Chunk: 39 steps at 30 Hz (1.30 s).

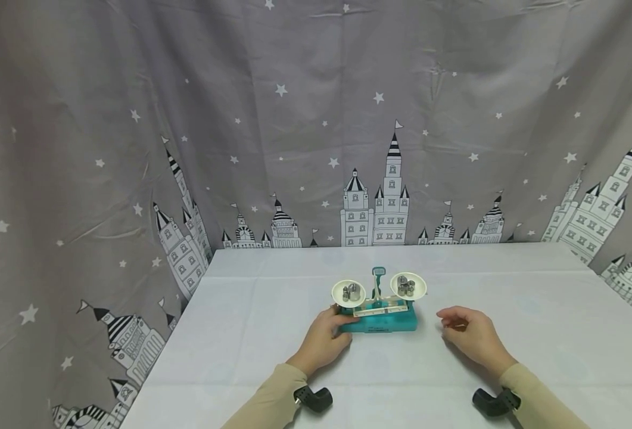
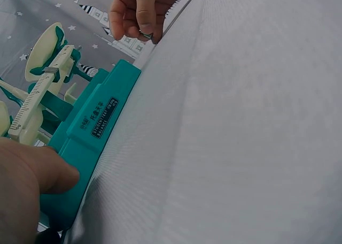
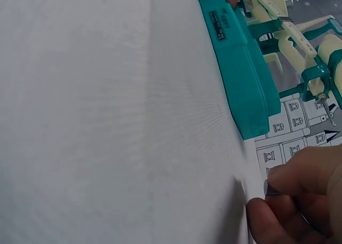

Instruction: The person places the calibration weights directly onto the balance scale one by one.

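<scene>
A teal tray balance with two cream pans stands on the white table. Its beam tilts, so the left pan sits lower than the right pan. Metal weights stand in the left pan, and several more metal weights are in the right one. My left hand grips the left end of the base, its thumb on the front face. To the right of the balance, apart from it, my right hand pinches a small shiny metal piece, mostly hidden by the fingers.
The white cloth-covered table spreads around the balance. Behind and to the left hangs a grey curtain printed with castles and stars. A metal screw juts from the right end of the beam.
</scene>
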Tool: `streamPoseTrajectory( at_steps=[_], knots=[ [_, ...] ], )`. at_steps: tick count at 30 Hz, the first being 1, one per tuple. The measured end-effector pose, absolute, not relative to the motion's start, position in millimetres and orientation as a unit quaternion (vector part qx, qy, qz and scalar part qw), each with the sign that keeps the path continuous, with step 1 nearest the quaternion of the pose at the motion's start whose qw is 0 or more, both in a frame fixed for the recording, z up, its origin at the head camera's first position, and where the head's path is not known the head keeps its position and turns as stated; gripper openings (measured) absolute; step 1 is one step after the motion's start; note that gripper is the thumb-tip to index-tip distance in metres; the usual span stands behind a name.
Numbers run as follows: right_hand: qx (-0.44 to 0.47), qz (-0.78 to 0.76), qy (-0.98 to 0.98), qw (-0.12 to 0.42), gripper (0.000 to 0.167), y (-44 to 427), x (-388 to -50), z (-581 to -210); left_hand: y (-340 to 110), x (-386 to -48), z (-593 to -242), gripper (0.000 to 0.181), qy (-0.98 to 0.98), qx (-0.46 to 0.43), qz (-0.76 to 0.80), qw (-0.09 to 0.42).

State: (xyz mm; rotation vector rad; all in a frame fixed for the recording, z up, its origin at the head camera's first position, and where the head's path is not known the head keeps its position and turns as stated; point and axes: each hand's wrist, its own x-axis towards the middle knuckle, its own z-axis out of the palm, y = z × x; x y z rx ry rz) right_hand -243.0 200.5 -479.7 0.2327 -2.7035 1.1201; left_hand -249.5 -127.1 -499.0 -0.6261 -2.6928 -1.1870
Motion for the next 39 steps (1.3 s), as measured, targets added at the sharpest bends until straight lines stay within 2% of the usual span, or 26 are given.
streamPoseTrajectory(
  at_steps=[8,22,28,39],
  knots=[
    [0.089,0.395,-0.905,0.129,0.028,203.6,-241.0,-475.7,-127.0,-250.7,-500.8,0.035,-0.895,-0.207,-0.390,0.067],
    [0.065,0.386,-0.914,0.111,0.011,205.8,-239.1,-472.6,-126.8,-250.4,-499.6,0.035,-0.894,-0.205,-0.392,0.061],
    [0.064,0.398,-0.910,0.098,0.013,206.0,-239.0,-470.6,-126.7,-250.2,-500.1,0.035,-0.895,-0.206,-0.392,0.060],
    [0.071,0.405,-0.905,0.105,0.015,206.4,-239.9,-471.5,-126.9,-250.9,-500.8,0.035,-0.895,-0.208,-0.389,0.065]
  ],
)
